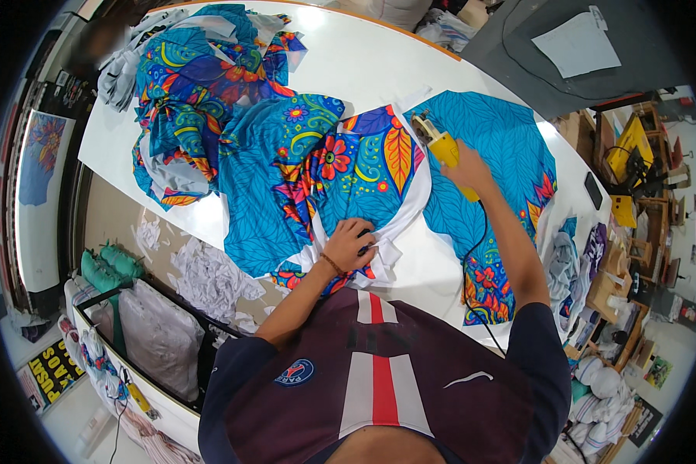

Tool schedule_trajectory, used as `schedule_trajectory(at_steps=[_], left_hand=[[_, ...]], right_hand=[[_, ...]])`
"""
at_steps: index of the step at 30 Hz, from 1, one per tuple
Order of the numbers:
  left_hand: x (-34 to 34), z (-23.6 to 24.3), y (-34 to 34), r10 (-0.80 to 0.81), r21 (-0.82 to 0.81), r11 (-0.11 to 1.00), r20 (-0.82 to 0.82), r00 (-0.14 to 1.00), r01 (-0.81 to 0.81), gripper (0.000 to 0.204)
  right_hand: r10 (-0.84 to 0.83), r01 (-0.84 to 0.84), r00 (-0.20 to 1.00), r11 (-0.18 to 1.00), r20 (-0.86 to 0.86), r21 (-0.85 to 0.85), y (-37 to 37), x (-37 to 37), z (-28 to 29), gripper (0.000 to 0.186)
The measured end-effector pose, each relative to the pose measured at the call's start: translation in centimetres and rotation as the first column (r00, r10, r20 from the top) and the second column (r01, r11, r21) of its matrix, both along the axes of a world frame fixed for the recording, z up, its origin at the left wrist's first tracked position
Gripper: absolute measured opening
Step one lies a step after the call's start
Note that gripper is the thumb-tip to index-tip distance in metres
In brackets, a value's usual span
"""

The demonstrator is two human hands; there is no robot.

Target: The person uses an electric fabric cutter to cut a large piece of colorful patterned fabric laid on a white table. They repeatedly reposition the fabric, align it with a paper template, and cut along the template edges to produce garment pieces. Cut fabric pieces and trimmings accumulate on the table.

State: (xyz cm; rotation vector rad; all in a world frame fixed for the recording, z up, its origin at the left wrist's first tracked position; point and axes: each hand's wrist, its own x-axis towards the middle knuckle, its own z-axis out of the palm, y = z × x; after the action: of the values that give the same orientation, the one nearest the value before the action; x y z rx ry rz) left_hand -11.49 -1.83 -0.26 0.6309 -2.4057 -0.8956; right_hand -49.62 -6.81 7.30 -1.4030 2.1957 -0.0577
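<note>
My right hand [466, 172] grips a yellow electric fabric cutter [445, 150], its metal head at the left edge of a turquoise printed fabric panel [479, 131]. A black cord trails from the cutter toward me. My left hand [349, 246] is curled on the near end of another printed fabric piece [340, 166] with flowers, an orange leaf and a white border. Something small and dark shows between its fingers; I cannot make out what it is. White fabric strips [387, 259] lie beside that hand.
A heap of printed fabric [201, 85] covers the far left of the white table [348, 54]. A black phone [593, 190] lies near the right edge, above more cloth pieces [564, 263]. White scraps [209, 267] litter the floor at left. Wooden shelving [642, 255] stands at right.
</note>
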Motion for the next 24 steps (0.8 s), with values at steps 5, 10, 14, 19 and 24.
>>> schedule_trajectory(at_steps=[5, 10, 14, 19, 24], left_hand=[[0.0, -0.1, 0.0, -0.003, -0.001, 1.000, -0.007, 1.000, 0.003, 0.019], [0.2, -0.5, -0.1, -0.029, 0.007, 1.000, 0.009, 1.000, 0.029, 0.025], [-0.2, -0.3, -0.1, 0.009, -0.026, 1.000, -0.002, 1.000, -0.009, 0.032], [-0.3, 0.9, 0.3, 0.206, -0.091, 0.976, 0.063, 0.976, -0.200, 0.039], [-0.1, -3.2, -0.8, 0.192, -0.139, 0.976, 0.164, 0.968, -0.170, 0.038]], right_hand=[[0.022, -0.023, 0.999, 1.000, -0.044, -0.013, -2.6, 0.4, 0.0, 0.077], [0.035, -0.039, 0.996, 0.998, -0.085, -0.050, -4.5, 0.7, -0.7, 0.075], [0.033, -0.036, 0.997, 0.999, -0.067, -0.038, -5.6, 0.5, -0.8, 0.079], [-0.070, 0.075, 0.997, 0.986, 0.040, -0.150, -4.3, 1.5, -0.5, 0.080], [-0.173, 0.234, 0.961, 0.926, 0.218, -0.297, 0.7, 2.0, -2.6, 0.069]])
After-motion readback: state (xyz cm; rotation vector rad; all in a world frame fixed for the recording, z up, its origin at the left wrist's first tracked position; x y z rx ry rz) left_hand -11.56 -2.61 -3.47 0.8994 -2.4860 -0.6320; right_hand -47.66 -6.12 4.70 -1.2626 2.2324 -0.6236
